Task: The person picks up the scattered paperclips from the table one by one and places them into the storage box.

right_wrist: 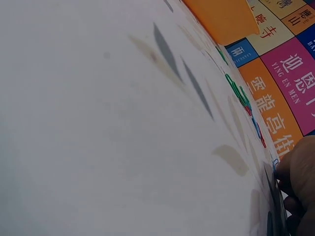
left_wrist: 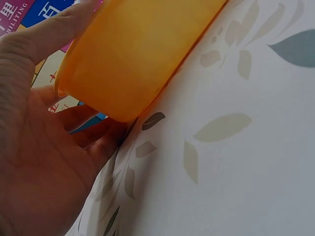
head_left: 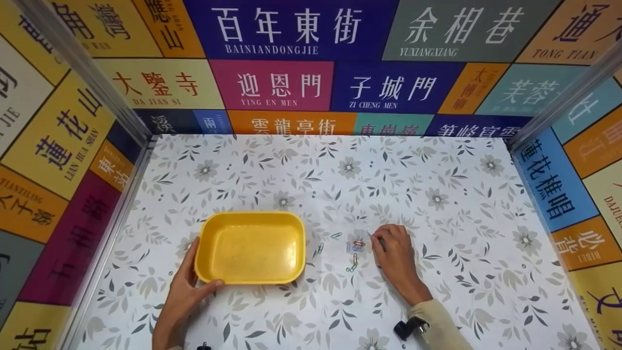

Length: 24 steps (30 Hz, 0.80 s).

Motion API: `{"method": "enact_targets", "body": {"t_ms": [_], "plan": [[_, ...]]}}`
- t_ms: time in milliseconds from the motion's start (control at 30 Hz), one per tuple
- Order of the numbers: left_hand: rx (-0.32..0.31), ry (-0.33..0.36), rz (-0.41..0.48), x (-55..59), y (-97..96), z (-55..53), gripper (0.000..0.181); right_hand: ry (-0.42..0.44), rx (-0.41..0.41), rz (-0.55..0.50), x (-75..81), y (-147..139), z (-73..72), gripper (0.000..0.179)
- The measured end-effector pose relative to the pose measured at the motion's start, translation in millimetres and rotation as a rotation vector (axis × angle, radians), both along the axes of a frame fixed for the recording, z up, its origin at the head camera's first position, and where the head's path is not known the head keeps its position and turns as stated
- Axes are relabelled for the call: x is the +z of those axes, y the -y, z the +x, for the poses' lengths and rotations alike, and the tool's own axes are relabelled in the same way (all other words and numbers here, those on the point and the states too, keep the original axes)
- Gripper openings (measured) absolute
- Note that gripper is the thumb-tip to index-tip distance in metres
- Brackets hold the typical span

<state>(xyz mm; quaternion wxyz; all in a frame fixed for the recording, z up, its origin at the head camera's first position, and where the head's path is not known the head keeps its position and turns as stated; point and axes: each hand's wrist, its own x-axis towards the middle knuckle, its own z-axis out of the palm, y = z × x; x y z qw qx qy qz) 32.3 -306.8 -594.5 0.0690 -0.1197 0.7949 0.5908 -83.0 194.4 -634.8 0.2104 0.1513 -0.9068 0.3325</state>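
My left hand [head_left: 187, 279] holds a shallow yellow plastic tray [head_left: 299, 248] at its left end, thumb over the front rim and fingers along the side. In the left wrist view the tray [left_wrist: 133, 54] is seen from outside, with the fingers [left_wrist: 101, 142] reaching under its edge. To the tray's right lie several paper clips: a green one [head_left: 336, 235], another green one [head_left: 319, 250], and a cluster of red and blue ones [head_left: 358, 243]. Beside them, my right hand [head_left: 396, 253] has curled fingers, pinching a light blue paper clip [right_wrist: 275, 164] at the fingertips.
A white cloth [head_left: 272, 170] printed with grey leaves and flowers covers the table. Panels with coloured street-name signs [head_left: 279, 85] stand at the back, left and right. The tray's inside shows no clips. A small black device [head_left: 410, 328] sits at the right wrist.
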Motion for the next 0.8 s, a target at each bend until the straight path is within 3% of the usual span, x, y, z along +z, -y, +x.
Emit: {"method": "enact_targets", "body": {"t_ms": [300,533,800], "plan": [[-0.001,-0.048,-0.017,-0.2,-2.1,0.7,0.119,0.067,0.016,-0.163,9.4,9,2.7,0.012],[0.016,-0.012,-0.034,-2.2,-0.9,1.2,0.119,0.104,0.122,-0.278,20.9,23,7.5,0.011],[0.020,-0.006,-0.008,-1.1,-0.5,1.5,0.117,0.173,0.240,-0.363,44.5,39,8.2,0.006]]}}
